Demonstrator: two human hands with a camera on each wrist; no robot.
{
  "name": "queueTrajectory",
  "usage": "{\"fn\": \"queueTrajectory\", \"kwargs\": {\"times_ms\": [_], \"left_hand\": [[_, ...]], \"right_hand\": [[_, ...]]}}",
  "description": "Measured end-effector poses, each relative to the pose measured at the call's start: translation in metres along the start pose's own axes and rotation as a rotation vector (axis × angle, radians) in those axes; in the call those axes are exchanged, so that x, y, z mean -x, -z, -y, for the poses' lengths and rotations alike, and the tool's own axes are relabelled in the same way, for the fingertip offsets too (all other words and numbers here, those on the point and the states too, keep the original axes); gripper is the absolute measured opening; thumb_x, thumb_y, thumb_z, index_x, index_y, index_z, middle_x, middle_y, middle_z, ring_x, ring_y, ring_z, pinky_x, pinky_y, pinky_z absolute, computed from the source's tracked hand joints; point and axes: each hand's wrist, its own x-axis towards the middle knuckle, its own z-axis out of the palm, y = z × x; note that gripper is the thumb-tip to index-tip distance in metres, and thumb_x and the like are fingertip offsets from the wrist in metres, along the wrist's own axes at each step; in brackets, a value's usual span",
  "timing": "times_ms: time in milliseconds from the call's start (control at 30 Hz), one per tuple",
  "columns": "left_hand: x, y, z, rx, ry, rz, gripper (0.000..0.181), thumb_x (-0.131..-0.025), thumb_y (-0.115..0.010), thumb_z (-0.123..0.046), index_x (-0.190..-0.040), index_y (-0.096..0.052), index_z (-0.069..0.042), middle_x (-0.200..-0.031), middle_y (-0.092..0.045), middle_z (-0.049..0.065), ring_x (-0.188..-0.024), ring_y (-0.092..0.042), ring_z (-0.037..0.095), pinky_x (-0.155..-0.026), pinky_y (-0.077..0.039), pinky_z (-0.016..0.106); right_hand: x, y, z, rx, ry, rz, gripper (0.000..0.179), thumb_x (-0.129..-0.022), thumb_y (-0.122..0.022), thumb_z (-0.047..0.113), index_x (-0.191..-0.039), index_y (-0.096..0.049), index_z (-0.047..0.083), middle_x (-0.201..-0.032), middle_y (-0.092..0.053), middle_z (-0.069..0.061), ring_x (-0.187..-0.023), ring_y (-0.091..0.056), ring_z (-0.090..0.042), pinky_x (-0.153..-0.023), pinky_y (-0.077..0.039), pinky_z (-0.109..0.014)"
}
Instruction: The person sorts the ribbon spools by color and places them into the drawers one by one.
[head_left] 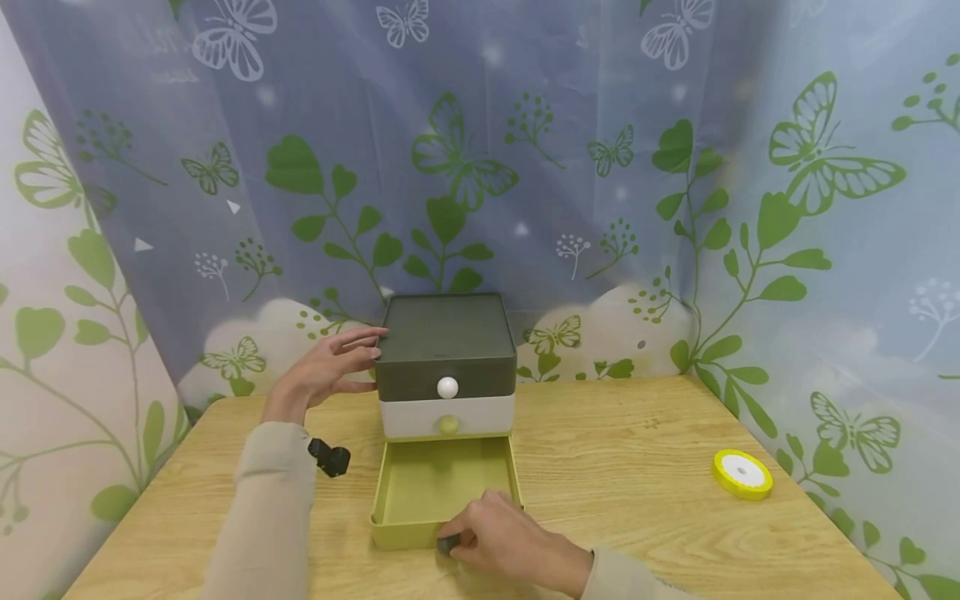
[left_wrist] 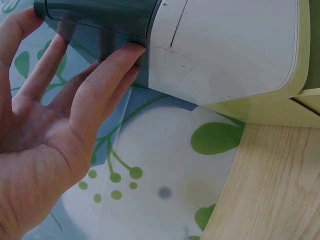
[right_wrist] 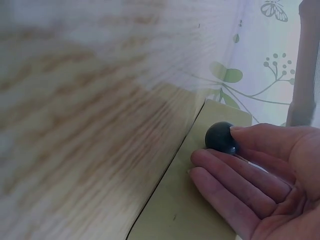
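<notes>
A small three-tier drawer box [head_left: 447,325] stands on the table, dark green above, white in the middle and yellow-green below. Its bottom drawer [head_left: 405,536] is pulled out toward me. Thumb and fingers of my right hand [head_left: 510,537] pinch the dark round knob [right_wrist: 220,136] on that drawer's front. My left hand [head_left: 322,371] steadies the box's left side, fingers extended; in the left wrist view the fingertips [left_wrist: 135,48] touch the dark upper tier. A white knob [head_left: 447,387] and a yellow-green knob [head_left: 448,425] sit on the upper two tiers.
A yellow spool [head_left: 742,473] with a white centre lies at the right side of the wooden table [head_left: 615,467]. A black device [head_left: 330,458] shows beside my left wrist. Behind the table hangs a butterfly-and-leaf curtain [head_left: 570,233], which also runs along both sides.
</notes>
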Motion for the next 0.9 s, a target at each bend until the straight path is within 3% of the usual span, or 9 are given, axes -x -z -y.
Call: {"fn": "queueTrajectory", "kwargs": {"times_ms": [900], "left_hand": [[-0.0012, 0.0010, 0.0018, -0.003, -0.003, 0.002, 0.061, -0.107, -0.059, -0.025, -0.162, -0.034, -0.011, -0.173, -0.015, 0.015, -0.157, -0.020, 0.046, -0.111, -0.053, 0.056]], "right_hand": [[0.0011, -0.0009, -0.0015, 0.009, 0.020, 0.020, 0.023, -0.088, -0.078, 0.001, -0.110, -0.082, 0.007, -0.097, -0.081, -0.001, -0.074, -0.068, 0.011, -0.063, -0.049, 0.004]]}}
